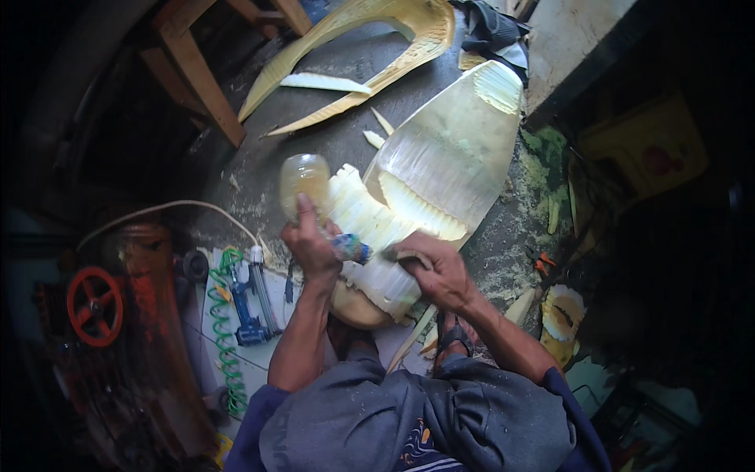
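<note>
My left hand is closed round a clear plastic bottle with yellowish contents, tilted over the work. A blue printed part shows below my fingers, toward the right hand. My right hand is closed, its fingers bent over a small, flat, greyish-tan thing that I cannot make out, against the work's surface. Beneath both hands lies a long, pale, carved piece, rounded at its far end and stretching away to the right. Jagged, ridged cuts cross its middle, and its near end is close to my feet.
A large curved pale offcut lies at the back. To its left stands a wooden stool. On the left are a blue power tool, a green coiled hose and a machine's orange handwheel. Orange-handled pliers lie right, among shavings.
</note>
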A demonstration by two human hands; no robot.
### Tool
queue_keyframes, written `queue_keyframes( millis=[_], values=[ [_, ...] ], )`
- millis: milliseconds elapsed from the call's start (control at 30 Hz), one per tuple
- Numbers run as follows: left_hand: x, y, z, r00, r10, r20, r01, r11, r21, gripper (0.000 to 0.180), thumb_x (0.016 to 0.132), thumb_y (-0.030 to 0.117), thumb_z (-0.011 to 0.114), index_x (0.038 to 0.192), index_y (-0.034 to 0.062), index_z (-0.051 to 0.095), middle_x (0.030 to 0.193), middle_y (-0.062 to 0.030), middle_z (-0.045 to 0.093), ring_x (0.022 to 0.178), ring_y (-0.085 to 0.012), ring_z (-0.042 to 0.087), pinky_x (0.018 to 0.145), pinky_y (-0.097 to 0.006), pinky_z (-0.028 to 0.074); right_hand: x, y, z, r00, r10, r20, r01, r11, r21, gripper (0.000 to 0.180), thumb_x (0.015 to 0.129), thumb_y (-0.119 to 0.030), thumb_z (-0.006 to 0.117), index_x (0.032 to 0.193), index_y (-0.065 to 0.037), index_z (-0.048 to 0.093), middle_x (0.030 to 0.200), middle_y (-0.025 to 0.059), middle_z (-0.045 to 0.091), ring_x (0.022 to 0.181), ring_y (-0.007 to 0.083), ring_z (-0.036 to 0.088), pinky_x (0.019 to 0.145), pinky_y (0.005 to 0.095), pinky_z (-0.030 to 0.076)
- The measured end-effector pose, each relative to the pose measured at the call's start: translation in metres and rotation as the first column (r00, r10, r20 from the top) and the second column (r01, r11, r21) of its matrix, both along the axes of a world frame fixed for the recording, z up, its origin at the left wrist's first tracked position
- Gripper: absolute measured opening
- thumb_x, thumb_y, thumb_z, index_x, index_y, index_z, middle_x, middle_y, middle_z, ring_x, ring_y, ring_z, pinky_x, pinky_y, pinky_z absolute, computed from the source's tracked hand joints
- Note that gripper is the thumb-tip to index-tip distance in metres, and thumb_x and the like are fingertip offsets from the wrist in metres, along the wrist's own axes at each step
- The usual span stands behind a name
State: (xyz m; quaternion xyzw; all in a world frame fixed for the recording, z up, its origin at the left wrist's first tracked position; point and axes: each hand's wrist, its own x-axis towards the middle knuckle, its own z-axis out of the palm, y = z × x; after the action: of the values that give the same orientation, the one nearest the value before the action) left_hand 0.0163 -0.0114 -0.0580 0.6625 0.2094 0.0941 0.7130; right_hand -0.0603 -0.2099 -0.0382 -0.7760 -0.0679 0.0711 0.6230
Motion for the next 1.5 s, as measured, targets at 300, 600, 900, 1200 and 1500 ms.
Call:
queue_keyframes(
  millis=[300, 600, 900, 1200, 1500],
  values=[
    [-0.013, -0.014, -0.021, 0.995, -0.081, 0.058, 0.077, 0.995, 0.069, 0.046, 0.108, 0.040, 0.053, 0.092, 0.0001, 0.070, 0.065, -0.0010, 0.059, 0.049, -0.0099, 0.052, 0.045, -0.029, 0.039, -0.057, 0.019, -0.036, 0.754, 0.540, 0.374, -0.037, 0.603, -0.797, 0.015, 0.081, -0.012, 0.070, 0.093, -0.005, 0.065, 0.086, 0.0075, 0.055, 0.072, 0.0208, 0.054, 0.061, 0.0359, 0.046],
    [-0.011, -0.014, -0.020, 0.991, -0.121, 0.061, 0.114, 0.988, 0.108, 0.047, 0.108, 0.040, 0.053, 0.086, 0.0010, 0.068, 0.062, -0.0006, 0.057, 0.049, -0.0104, 0.052, 0.047, -0.030, 0.039, -0.024, -0.018, -0.035, 0.870, 0.191, 0.455, 0.269, 0.590, -0.761, 0.028, 0.087, -0.025, 0.076, 0.106, -0.005, 0.068, 0.091, 0.0088, 0.059, 0.077, 0.0213, 0.054, 0.067, 0.0407, 0.043],
    [-0.010, -0.016, -0.018, 0.994, -0.104, 0.009, 0.103, 0.992, 0.075, 0.046, 0.108, 0.040, 0.054, 0.086, 0.0017, 0.068, 0.059, 0.0009, 0.054, 0.049, -0.0099, 0.050, 0.047, -0.030, 0.038, -0.057, -0.025, -0.037, 0.709, 0.431, 0.558, 0.051, 0.758, -0.650, 0.032, 0.083, -0.031, 0.077, 0.108, -0.010, 0.071, 0.094, 0.0052, 0.058, 0.087, 0.0189, 0.056, 0.073, 0.0356, 0.041],
    [-0.010, -0.016, -0.021, 0.991, -0.126, 0.034, 0.123, 0.989, 0.082, 0.048, 0.108, 0.040, 0.052, 0.086, 0.0008, 0.067, 0.062, -0.0011, 0.056, 0.053, -0.0111, 0.052, 0.049, -0.031, 0.038, -0.064, -0.004, -0.031, 0.691, 0.599, 0.405, -0.130, 0.654, -0.745, 0.033, 0.080, -0.025, 0.074, 0.108, -0.008, 0.071, 0.093, 0.0052, 0.058, 0.086, 0.0192, 0.058, 0.076, 0.0373, 0.045],
    [-0.008, -0.016, -0.027, 0.994, -0.102, 0.037, 0.099, 0.992, 0.077, 0.047, 0.108, 0.041, 0.054, 0.095, 0.0001, 0.072, 0.066, 0.0001, 0.058, 0.056, -0.0097, 0.051, 0.050, -0.030, 0.038, -0.041, 0.025, -0.032, 0.706, 0.652, 0.277, -0.159, 0.527, -0.835, 0.031, 0.079, -0.018, 0.066, 0.103, -0.001, 0.072, 0.102, 0.0081, 0.059, 0.096, 0.0223, 0.056, 0.080, 0.0341, 0.044]
  ],
)
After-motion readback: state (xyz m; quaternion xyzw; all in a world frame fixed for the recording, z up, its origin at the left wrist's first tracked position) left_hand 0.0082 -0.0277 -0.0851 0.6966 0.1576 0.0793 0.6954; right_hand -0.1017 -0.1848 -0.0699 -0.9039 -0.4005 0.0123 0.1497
